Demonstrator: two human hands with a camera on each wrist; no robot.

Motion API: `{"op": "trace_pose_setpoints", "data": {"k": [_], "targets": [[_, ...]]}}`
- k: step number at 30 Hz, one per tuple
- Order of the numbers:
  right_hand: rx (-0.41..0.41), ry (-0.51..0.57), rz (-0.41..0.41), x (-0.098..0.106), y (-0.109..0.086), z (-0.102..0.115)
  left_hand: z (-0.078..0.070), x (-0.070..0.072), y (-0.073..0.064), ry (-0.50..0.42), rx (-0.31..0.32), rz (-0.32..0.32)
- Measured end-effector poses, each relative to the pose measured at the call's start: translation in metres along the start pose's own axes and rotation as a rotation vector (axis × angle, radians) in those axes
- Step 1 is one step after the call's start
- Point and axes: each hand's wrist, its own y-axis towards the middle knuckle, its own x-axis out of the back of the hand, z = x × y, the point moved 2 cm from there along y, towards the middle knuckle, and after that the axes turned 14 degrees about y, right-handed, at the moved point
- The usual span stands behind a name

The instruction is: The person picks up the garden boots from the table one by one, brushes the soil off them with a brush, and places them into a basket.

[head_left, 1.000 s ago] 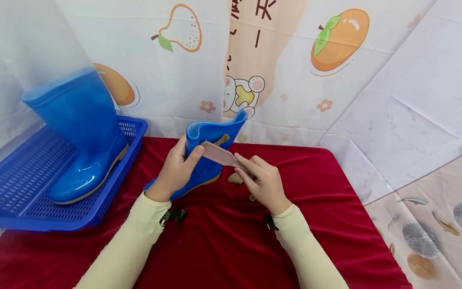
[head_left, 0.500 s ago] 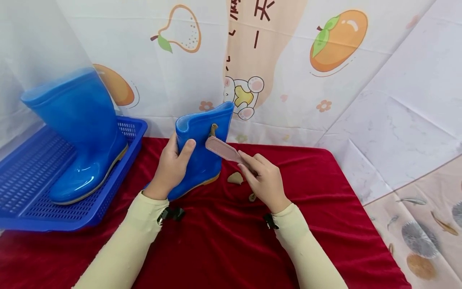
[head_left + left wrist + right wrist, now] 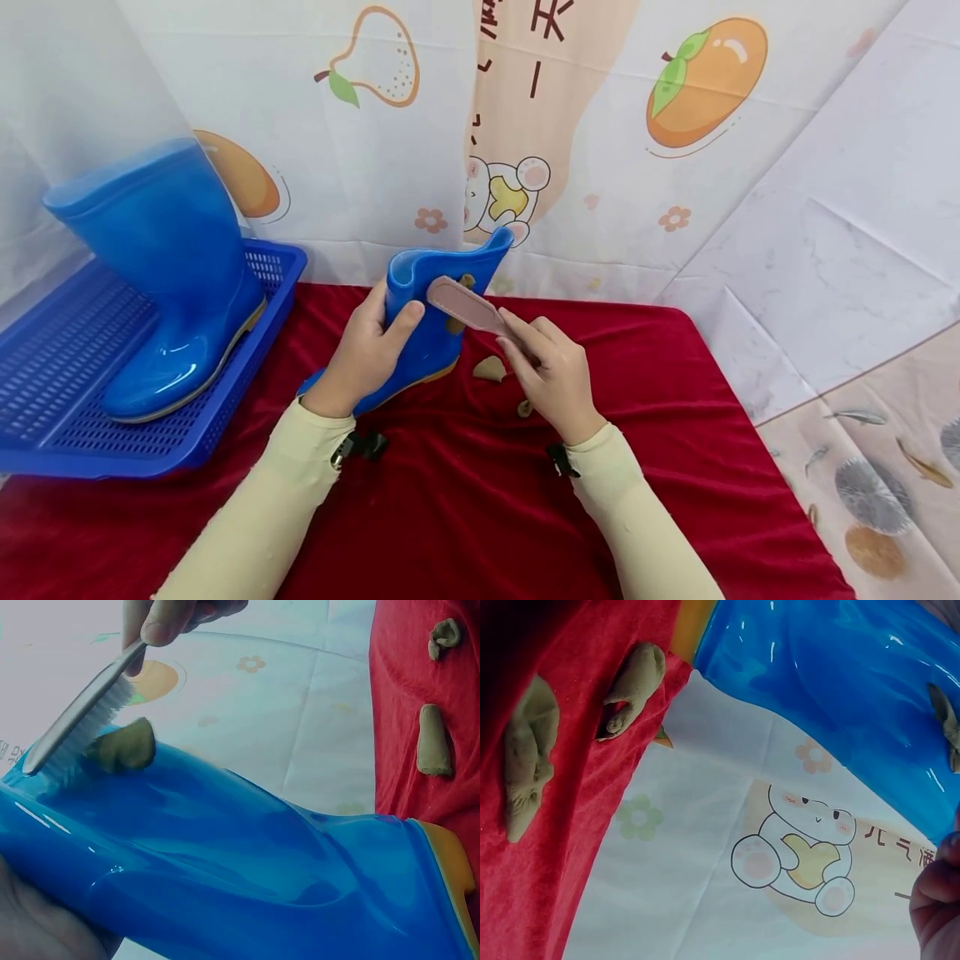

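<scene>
My left hand [image 3: 363, 354] grips the shaft of a blue rain boot [image 3: 431, 354], its thumb along the near side, and the boot tilts above the table. The boot's opening is squeezed partly together. In my right hand [image 3: 553, 371] is a brush [image 3: 465, 307] with a pinkish back, pinched by its handle. White bristles [image 3: 90, 724] meet the shaft in the left wrist view, beside a brown, mud-like lump [image 3: 129, 746] stuck to the boot. Brown patches show around the brush head in the head view, partly covered by it.
A second blue rain boot [image 3: 180, 275] stands in a blue plastic basket [image 3: 202, 433] at the left. Two brown lumps, one larger [image 3: 490, 369] and one smaller piece [image 3: 524, 408], lie on the red cloth [image 3: 637, 400]. A printed curtain [image 3: 600, 208] hangs behind the table.
The boot swings left and more upright, then returns right with its opening squeezed in. The brush shifts slightly right along the shaft, and a brown patch now shows below it.
</scene>
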Motion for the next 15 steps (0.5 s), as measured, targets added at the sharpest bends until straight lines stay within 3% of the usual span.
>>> {"op": "trace_pose_setpoints", "data": {"k": [5,15], "targets": [[-0.012,-0.055,-0.012,0.0002,-0.0012,-0.0039,0.0013,0.0023,0.0019,-0.005,0.027,-0.055],[-0.044,-0.042,-0.005,0.0011,-0.0027,-0.0084,0.0028,0.0033,0.0020,-0.002,0.032,-0.064]]}}
